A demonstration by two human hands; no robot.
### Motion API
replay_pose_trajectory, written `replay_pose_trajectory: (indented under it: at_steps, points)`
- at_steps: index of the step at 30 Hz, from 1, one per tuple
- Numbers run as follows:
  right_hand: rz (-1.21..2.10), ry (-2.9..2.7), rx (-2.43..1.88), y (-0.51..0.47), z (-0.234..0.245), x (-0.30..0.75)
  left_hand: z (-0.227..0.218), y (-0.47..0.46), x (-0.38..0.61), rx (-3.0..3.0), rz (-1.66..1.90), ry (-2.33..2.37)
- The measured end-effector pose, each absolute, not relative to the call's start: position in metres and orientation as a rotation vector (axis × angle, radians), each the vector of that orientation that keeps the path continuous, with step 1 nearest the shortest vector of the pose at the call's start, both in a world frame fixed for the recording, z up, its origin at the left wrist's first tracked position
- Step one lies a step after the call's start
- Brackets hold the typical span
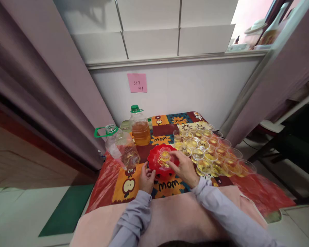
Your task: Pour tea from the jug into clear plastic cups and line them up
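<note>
A red scalloped plate (154, 154) with a yellow design lies on the patterned tablecloth in front of me. Over it, my right hand (183, 168) pinches a small clear plastic cup (165, 154) between thumb and fingers; a yellowish tint shows in the cup. My left hand (147, 179) is at the plate's near left rim, thumb and fingers closed about its edge. Many clear cups (204, 166) of yellow liquid stand in close rows to the right of my right hand.
An uncapped clear jug (121, 147) with a green handle stands left of the plate. Behind it is a green-capped jug (141, 132) partly filled with amber liquid. A white wall with a pink note (137, 83) rises behind the table; curtains (67, 68) flank it.
</note>
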State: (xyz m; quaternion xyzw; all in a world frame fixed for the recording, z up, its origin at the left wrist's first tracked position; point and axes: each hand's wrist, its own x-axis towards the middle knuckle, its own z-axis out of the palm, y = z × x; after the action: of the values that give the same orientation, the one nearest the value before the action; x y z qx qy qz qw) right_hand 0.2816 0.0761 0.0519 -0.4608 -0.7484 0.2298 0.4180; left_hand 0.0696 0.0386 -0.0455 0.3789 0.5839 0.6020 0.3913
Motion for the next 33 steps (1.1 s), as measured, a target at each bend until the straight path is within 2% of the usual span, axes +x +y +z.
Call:
replay_pose_trajectory:
  at_steps: [6,12,21,28,33]
  points:
    - [0.273,-2.367,-1.474,0.132,0.078,0.253,-0.048,0.038,0.069,0.916,1.506,1.438]
    - [0.231,-2.477,-1.613,0.136,0.08,0.241,-0.05,0.04,0.068,0.904,1.514,1.411]
    - [0.221,-2.423,-1.565,0.13,0.093,0.246,-0.052,0.04,0.067,0.911,1.516,1.393]
    - [0.278,-2.234,-1.303,0.116,0.125,0.313,-0.05,0.04,0.066,0.916,1.507,1.399]
    - [0.139,-2.273,-1.37,0.09,0.107,0.355,-0.051,0.04,0.065,0.924,1.5,1.405]
